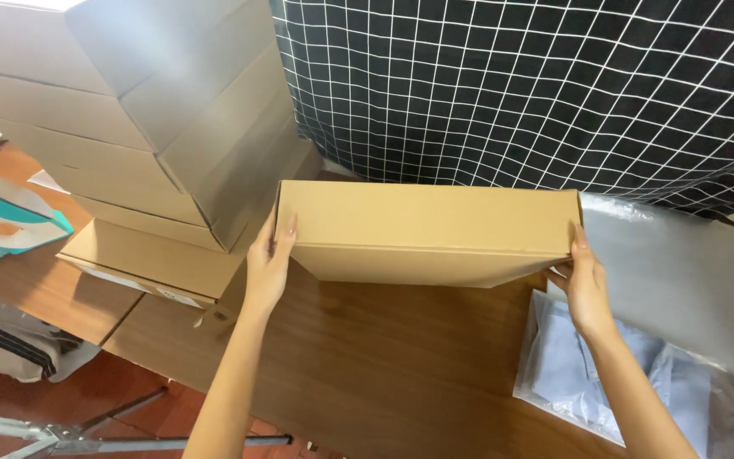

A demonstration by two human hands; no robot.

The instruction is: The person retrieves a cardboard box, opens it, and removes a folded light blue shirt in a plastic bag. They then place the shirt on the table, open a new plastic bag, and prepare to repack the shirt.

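Head view shows a flat brown cardboard box (428, 231) at frame centre, lifted just above the wooden table (367, 357). Left hand (269, 263) clasps its left end, right hand (586, 285) its right end, fingers pressed on the top. Keeping even pressure and a level hold looks wise, clear of the stacked boxes (146, 144) at upper left.

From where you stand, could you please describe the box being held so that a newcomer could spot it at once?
On the wooden table, in front of the black checked cloth, lies a flat tan cardboard box. The left hand and right hand hold its two ends. Unlike the stacked boxes to its left, it sits alone, held at both ends.
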